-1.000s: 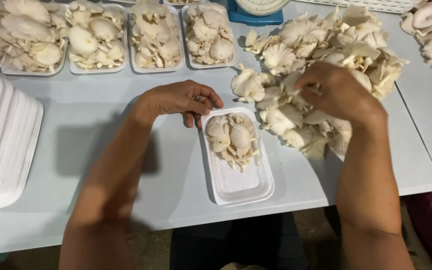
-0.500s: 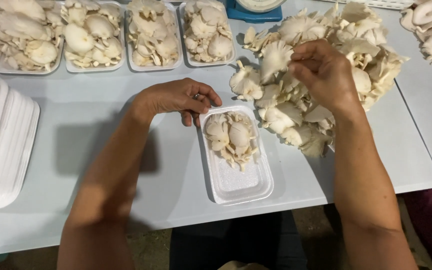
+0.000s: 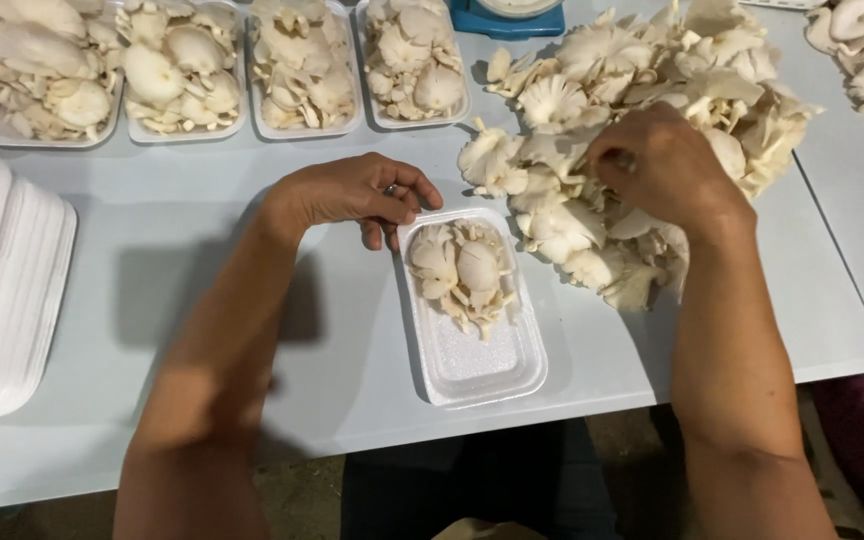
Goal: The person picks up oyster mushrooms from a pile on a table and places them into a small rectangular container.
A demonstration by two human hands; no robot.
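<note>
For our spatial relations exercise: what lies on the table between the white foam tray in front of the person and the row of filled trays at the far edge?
In the head view, only the left hand resting at the white foam tray; otherwise bare pale table up to the filled trays.

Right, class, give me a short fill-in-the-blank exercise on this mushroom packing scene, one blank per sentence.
1. The left hand rests at the far corner of the white foam ____.
2. The right hand reaches into the loose pile of oyster ____.
3. The half-filled tray holds mushrooms only at its ____ end.

Missing words: tray; mushrooms; far
</note>
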